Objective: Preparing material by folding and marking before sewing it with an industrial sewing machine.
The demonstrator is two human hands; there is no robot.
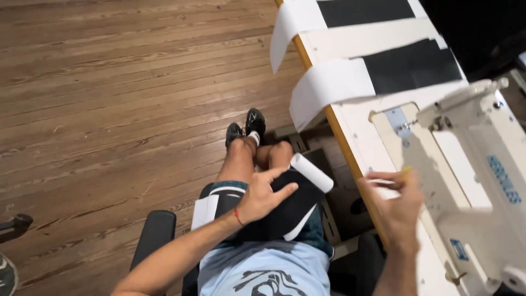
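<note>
Resting on the lap at lower centre, the left hand (262, 198) lay flat, fingers spread, on a black fabric piece (285, 211) with white lining. Right of it, the right hand (397, 204) pinched a small yellow marker (406, 171) over the tabletop (356, 118) edge, so marking seemed under way. Farther up sat the white sewing machine (482, 164) and more fabric strips (378, 74).

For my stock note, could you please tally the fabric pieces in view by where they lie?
Black-and-white pieces on the table: 2
Black-and-white pieces on the lap, under the left hand: 1
Total: 3
The right hand rests at the table edge by the sewing machine.
</note>
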